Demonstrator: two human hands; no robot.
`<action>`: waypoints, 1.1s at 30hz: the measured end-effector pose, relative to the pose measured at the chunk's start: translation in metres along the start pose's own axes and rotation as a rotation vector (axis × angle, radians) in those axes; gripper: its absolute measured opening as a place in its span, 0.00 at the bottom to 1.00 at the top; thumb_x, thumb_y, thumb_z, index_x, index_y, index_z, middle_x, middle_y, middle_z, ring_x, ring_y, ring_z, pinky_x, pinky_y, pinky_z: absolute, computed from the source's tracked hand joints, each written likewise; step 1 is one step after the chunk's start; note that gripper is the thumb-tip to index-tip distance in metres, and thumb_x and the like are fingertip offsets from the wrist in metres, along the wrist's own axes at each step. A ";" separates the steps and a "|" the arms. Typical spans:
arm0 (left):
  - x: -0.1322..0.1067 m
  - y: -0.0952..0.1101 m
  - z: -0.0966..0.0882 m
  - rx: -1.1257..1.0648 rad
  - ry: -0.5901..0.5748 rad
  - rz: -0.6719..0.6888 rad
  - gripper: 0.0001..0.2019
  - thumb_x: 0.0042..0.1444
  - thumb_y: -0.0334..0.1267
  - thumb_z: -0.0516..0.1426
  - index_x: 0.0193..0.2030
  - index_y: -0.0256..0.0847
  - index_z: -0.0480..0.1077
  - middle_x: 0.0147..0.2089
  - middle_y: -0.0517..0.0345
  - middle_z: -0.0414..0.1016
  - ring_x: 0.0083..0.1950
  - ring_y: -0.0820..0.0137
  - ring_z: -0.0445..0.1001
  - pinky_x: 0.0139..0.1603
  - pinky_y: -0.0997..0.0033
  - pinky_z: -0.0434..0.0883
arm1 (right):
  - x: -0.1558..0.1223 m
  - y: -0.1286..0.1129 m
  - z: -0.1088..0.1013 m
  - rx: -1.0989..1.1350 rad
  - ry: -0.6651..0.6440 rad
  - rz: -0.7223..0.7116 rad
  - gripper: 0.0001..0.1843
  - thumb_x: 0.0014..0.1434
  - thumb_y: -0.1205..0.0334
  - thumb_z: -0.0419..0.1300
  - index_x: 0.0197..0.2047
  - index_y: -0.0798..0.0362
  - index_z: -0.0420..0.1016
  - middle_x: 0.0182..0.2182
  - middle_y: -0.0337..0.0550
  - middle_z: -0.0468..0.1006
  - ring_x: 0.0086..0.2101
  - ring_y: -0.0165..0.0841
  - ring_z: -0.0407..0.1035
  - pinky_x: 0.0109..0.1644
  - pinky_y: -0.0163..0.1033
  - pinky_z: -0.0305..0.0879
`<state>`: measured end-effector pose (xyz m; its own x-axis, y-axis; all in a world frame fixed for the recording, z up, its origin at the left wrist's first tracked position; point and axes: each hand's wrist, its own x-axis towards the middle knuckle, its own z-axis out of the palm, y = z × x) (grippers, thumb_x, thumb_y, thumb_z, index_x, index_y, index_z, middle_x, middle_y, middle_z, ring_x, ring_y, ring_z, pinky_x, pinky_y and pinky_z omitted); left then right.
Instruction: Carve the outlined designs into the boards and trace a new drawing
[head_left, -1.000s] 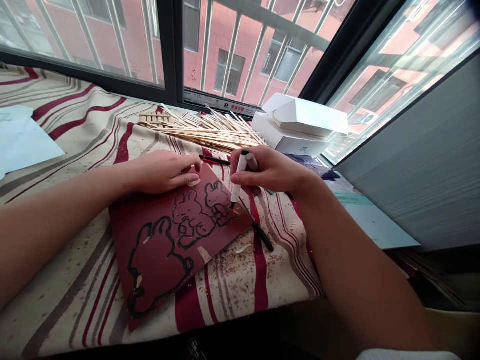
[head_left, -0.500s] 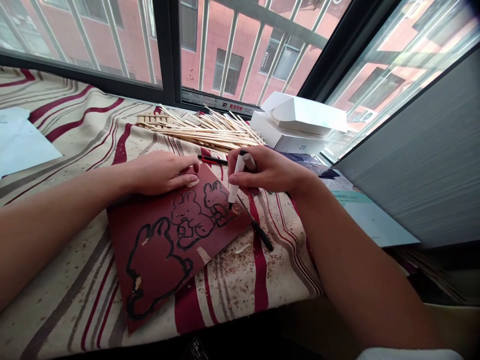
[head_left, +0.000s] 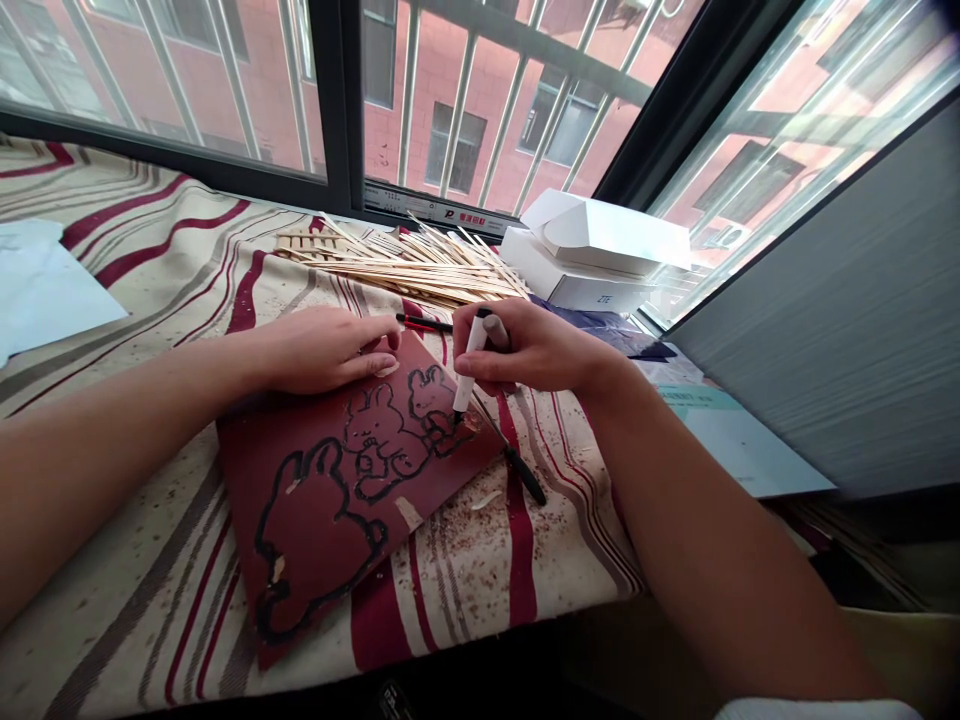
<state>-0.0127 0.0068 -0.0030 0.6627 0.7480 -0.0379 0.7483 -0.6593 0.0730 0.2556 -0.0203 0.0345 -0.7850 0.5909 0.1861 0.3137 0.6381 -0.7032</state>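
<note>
A dark red board (head_left: 330,540) with black rabbit outlines lies on the striped cloth (head_left: 150,260). My left hand (head_left: 322,348) rests flat on the board's far corner, fingers stretched out and pressing it down. My right hand (head_left: 536,350) is closed round a white marker (head_left: 466,375), held nearly upright. The marker's black tip touches the board beside the small rabbit at its right corner.
A heap of thin wooden sticks (head_left: 405,262) lies behind the board. A red-and-black pen (head_left: 424,322) sits between the hands. A black-handled tool (head_left: 517,465) lies right of the board. White boxes (head_left: 600,255) stand by the window. Pale paper (head_left: 45,295) lies far left. Wood shavings dot the cloth.
My right hand and the marker have shifted slightly left and down along the small rabbit's outline. My left hand has stayed in place on the board.
</note>
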 end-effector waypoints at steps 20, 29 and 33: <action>0.000 0.000 0.000 0.034 0.017 0.012 0.22 0.66 0.55 0.45 0.53 0.44 0.70 0.42 0.46 0.81 0.38 0.58 0.77 0.37 0.64 0.65 | -0.002 0.000 -0.005 -0.096 0.012 0.062 0.10 0.63 0.59 0.63 0.34 0.55 0.68 0.21 0.31 0.62 0.24 0.24 0.55 0.27 0.33 0.52; -0.001 0.002 -0.002 0.035 -0.002 -0.010 0.23 0.66 0.56 0.45 0.54 0.43 0.70 0.41 0.45 0.81 0.38 0.58 0.77 0.38 0.64 0.65 | -0.002 0.000 -0.005 -0.076 -0.006 0.091 0.11 0.64 0.59 0.62 0.34 0.55 0.67 0.21 0.30 0.62 0.23 0.23 0.55 0.26 0.32 0.52; 0.000 0.003 -0.002 0.029 -0.006 -0.006 0.24 0.66 0.56 0.45 0.54 0.43 0.70 0.42 0.45 0.81 0.38 0.57 0.77 0.38 0.64 0.64 | -0.002 -0.002 -0.005 -0.066 -0.035 0.092 0.11 0.64 0.59 0.62 0.33 0.55 0.67 0.21 0.31 0.62 0.23 0.23 0.55 0.26 0.32 0.53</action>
<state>-0.0110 0.0048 -0.0011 0.6582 0.7516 -0.0441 0.7529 -0.6567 0.0439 0.2590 -0.0205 0.0393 -0.7691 0.6315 0.0983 0.4188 0.6141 -0.6689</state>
